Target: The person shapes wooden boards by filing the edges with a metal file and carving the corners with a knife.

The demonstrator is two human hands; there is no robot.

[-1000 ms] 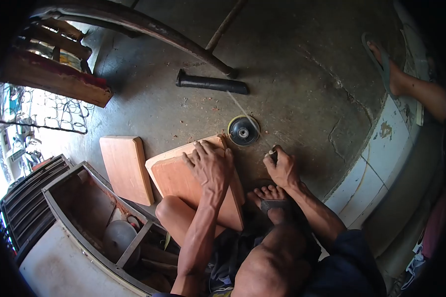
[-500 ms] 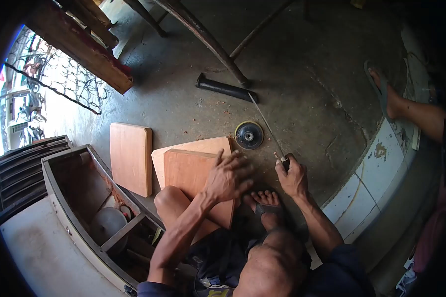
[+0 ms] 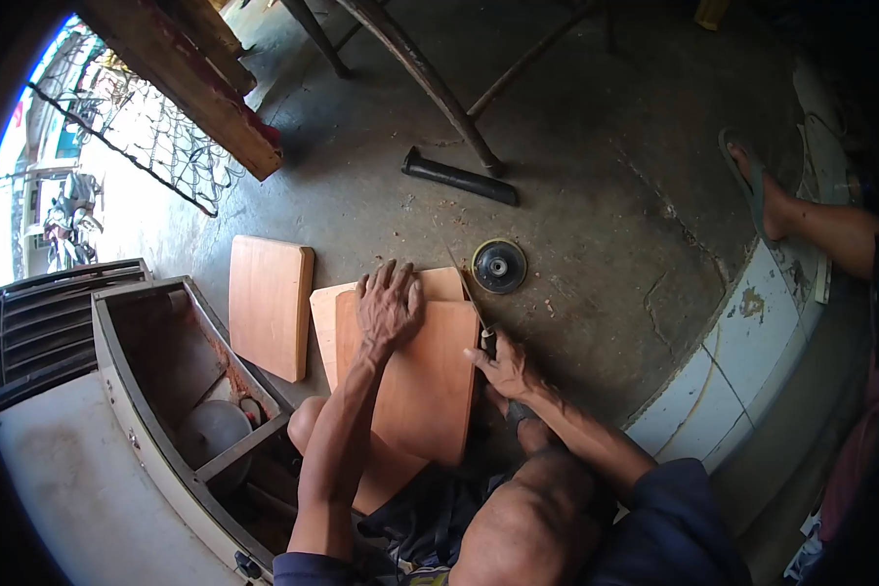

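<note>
My left hand (image 3: 391, 310) lies flat, fingers stretched out, on the upper left part of a wooden board (image 3: 425, 381) that rests over my bent leg. Beneath that board another pale board (image 3: 325, 317) sticks out at the left and top. My right hand (image 3: 508, 365) is closed round the dark handle of a thin metal tool (image 3: 467, 290), whose narrow shaft lies along the board's upper right corner. Close to the tool's right side, a round black disc (image 3: 499, 267) with a yellowish rim sits on the floor.
A separate board (image 3: 269, 308) lies at the left, beside an open metal box (image 3: 117, 337) holding a round disc. A black tube (image 3: 459, 182) lies near a stand's leg (image 3: 430, 88). Another person's sandalled foot (image 3: 774, 200) is at the right, by white tiles (image 3: 689, 400).
My left hand has moved left and settled on the board. The top board has turned more upright. My right hand has brought the tool left, from the open floor to the board's edge.
</note>
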